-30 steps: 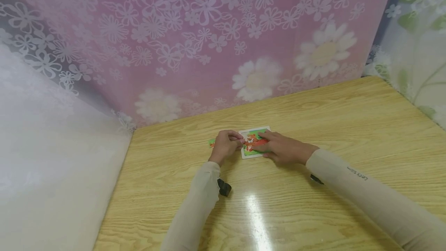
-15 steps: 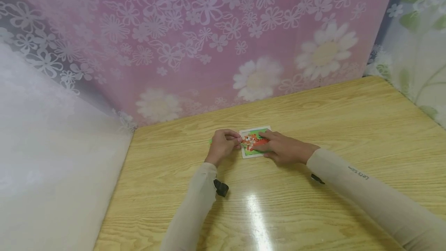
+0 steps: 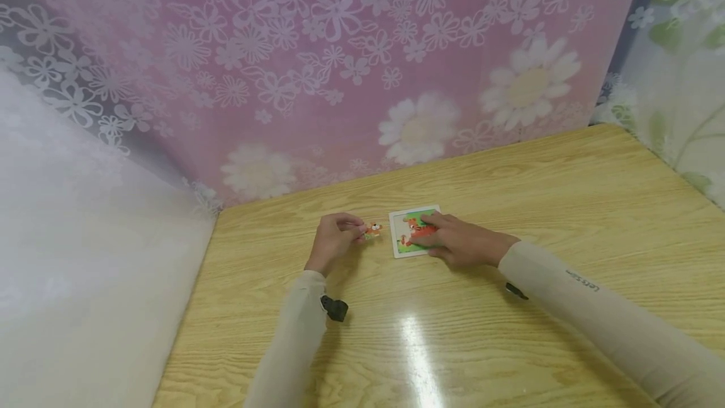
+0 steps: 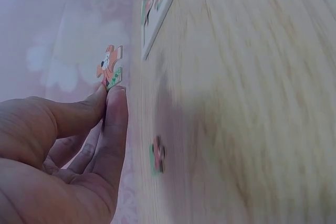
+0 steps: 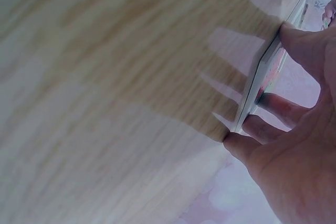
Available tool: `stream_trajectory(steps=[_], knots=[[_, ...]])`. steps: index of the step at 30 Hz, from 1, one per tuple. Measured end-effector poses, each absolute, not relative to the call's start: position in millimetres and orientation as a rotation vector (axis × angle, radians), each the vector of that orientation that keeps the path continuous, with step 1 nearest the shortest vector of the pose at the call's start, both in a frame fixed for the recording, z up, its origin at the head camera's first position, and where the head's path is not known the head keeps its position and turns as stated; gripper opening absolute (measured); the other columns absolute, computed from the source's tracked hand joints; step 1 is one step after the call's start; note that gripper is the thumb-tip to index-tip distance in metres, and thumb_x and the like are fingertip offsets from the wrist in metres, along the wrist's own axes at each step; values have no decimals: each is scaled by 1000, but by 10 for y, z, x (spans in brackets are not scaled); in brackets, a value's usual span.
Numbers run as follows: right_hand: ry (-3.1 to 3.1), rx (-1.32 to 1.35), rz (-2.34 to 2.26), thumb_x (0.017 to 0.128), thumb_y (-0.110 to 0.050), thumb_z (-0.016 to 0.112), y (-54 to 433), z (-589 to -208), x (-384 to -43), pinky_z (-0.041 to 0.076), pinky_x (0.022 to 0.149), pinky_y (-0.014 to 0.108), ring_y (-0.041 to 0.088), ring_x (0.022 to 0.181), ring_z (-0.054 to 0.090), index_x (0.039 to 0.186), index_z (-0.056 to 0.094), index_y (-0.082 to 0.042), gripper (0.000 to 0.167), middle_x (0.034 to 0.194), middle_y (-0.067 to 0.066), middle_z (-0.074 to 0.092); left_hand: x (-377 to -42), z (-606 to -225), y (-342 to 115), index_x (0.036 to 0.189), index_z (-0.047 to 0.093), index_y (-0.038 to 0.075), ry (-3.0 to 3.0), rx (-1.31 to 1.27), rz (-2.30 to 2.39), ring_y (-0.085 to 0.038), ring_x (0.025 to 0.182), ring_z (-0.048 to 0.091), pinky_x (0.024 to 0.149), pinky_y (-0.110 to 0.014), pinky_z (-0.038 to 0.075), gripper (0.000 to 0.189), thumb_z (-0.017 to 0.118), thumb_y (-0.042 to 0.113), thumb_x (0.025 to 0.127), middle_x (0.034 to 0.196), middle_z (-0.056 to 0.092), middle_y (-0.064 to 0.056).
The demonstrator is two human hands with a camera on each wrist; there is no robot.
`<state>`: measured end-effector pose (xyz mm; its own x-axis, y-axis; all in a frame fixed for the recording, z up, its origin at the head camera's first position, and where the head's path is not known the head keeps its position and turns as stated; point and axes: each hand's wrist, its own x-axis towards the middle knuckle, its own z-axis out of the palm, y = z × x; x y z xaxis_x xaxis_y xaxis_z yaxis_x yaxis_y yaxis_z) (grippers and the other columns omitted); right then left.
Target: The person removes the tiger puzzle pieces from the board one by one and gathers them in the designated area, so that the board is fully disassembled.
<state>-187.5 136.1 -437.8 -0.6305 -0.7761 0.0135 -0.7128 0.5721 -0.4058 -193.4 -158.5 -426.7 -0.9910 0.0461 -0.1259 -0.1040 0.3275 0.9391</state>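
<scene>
My left hand [image 3: 333,239] pinches a jigsaw piece [image 3: 373,230] between thumb and fingers, left of the puzzle tray. The left wrist view shows an orange animal face and a green patch on the jigsaw piece [image 4: 109,67], raised off the table. My right hand [image 3: 461,241] rests on the right part of the white-rimmed puzzle tray [image 3: 393,235], fingers spread. A bare pale area shows at the tray's left; orange and green pieces fill its visible remainder. In the right wrist view, fingertips touch the edge and top of the tray [image 5: 257,72].
Another loose jigsaw piece [image 4: 157,155] lies on the wooden table [image 3: 487,345], below the left hand; the head view hides it behind that hand. A pink floral curtain [image 3: 317,112] stands along the table's back edge, with pale sheets on both sides.
My left hand has moved left, away from the tray, with the jigsaw piece, baring the tray's left part. My right hand has stayed on the tray.
</scene>
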Motion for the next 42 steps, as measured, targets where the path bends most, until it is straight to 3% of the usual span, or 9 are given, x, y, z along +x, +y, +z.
stream_trajectory(steps=[14, 20, 29, 42], knots=[[2620, -1249, -590, 100, -10, 64, 1355, -4374, -1871, 31, 110, 67, 54, 142, 29, 145, 58, -13, 45, 155, 34, 32, -1848, -4264, -1952, 105, 74, 0, 2464, -149, 1714, -32, 91, 73, 82, -38, 60, 12, 73, 3, 93, 103, 72, -15], [2622, -1252, -586, 100, -11, 64, 1356, -4378, -1876, 32, 110, 67, 53, 142, 30, 145, 58, -13, 45, 155, 34, 32, -1805, -4278, -2043, 104, 75, 1, 2488, -225, 1650, -27, 86, 73, 79, -35, 61, 11, 73, 3, 93, 101, 72, -15], [2627, -1267, -606, 100, -9, 65, 1368, -4383, -1875, 32, 110, 66, 52, 141, 32, 144, 59, -12, 44, 154, 33, 34, -1766, -4280, -2097, 103, 75, 0, 2508, -249, 1578, -25, 78, 74, 77, -35, 61, 11, 74, 4, 92, 96, 74, -13], [2635, -1265, -603, 100, -9, 65, 1370, -4400, -1876, 33, 110, 65, 50, 142, 32, 144, 59, -12, 45, 154, 33, 33, -1772, -4308, -2070, 100, 75, -3, 2482, -268, 1570, -24, 78, 73, 76, -35, 61, 9, 74, 2, 92, 96, 73, -17]])
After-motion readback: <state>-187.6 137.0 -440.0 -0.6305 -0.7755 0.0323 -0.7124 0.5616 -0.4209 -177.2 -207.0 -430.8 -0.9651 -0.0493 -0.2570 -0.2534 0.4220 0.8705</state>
